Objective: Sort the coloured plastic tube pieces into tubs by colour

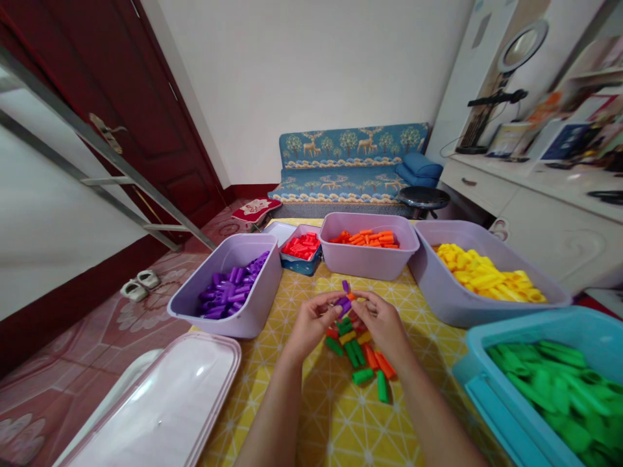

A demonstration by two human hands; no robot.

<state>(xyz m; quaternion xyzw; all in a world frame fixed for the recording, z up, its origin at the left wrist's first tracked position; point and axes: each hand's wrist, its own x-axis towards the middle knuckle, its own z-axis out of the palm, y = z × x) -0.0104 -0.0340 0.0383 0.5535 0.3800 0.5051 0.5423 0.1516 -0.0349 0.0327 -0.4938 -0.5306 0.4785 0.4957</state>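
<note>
My left hand (314,319) is closed in a pinch on a small purple plastic tube (344,306) above the table. My right hand (382,319) meets it from the other side, its fingertips closed at an orange plastic tube (351,296); exactly which finger holds which piece is partly hidden. Just beyond the fingertips shows another purple tube (345,286). Below and between my hands lies a loose pile of short tubes: green ones (363,376), orange ones (384,365), and a few yellow and red.
Around the yellow patterned tablecloth (335,428) stand bins of sorted tubes: a purple-filled bin (263,305), a small red-filled box (300,266), an orange-filled bin (370,263), a yellow-filled bin (438,301) and a turquoise green-filled bin (491,383). A pale lid (165,402) lies front left.
</note>
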